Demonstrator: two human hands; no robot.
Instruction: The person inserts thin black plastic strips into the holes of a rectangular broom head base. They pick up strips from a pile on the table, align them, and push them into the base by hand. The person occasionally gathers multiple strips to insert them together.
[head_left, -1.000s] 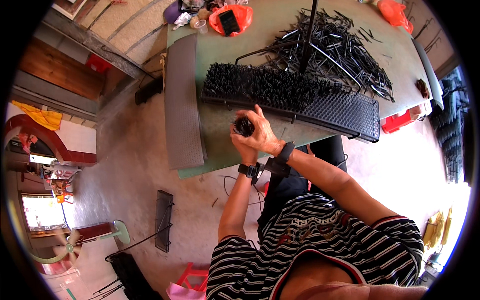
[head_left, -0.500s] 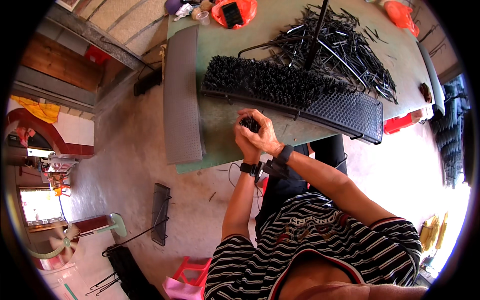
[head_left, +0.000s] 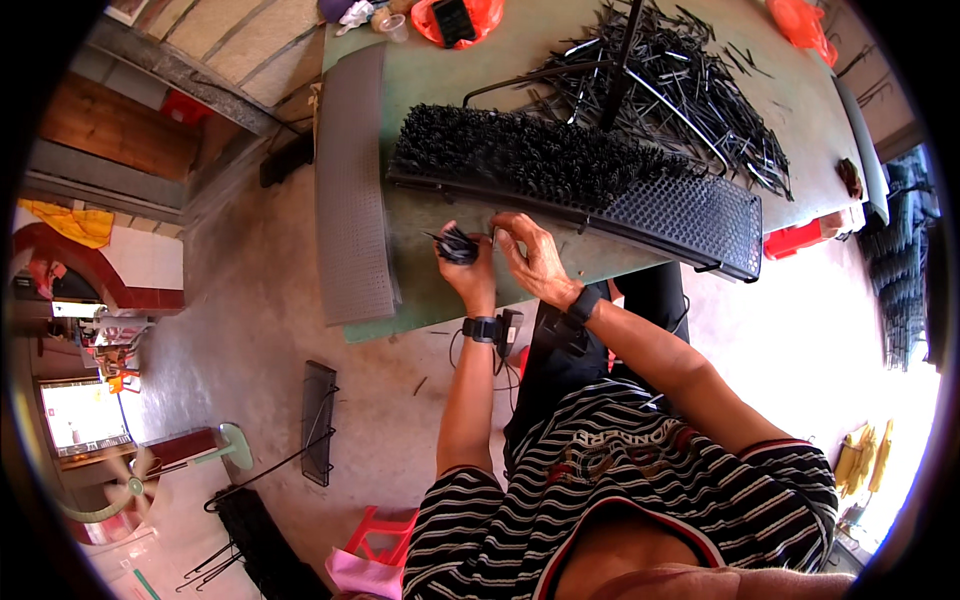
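My left hand (head_left: 474,280) is closed round a bundle of thin black strips (head_left: 457,246), whose ends stick out past the fingers. Just to its right, my right hand (head_left: 540,262) has its fingers bent and drawn toward the thumb in a pinch; whatever is between them is too small to make out. Both hands are over the near edge of the green table, in front of a long black perforated rack (head_left: 690,222). Dense black strips (head_left: 530,150) stand up from the left and middle of that rack, while its right end shows bare holes.
Behind the rack lies a large heap of loose black strips (head_left: 690,100), with a dark metal stand (head_left: 615,90) over it. A grey perforated sheet (head_left: 352,190) lies along the table's left side. A phone (head_left: 454,20) rests on an orange bag. A pink stool (head_left: 380,545) stands on the floor.
My hands were cupped together around the bundle and have come apart. The left has shifted left with the strips, and the right has drawn its fingers into a pinch beside it.
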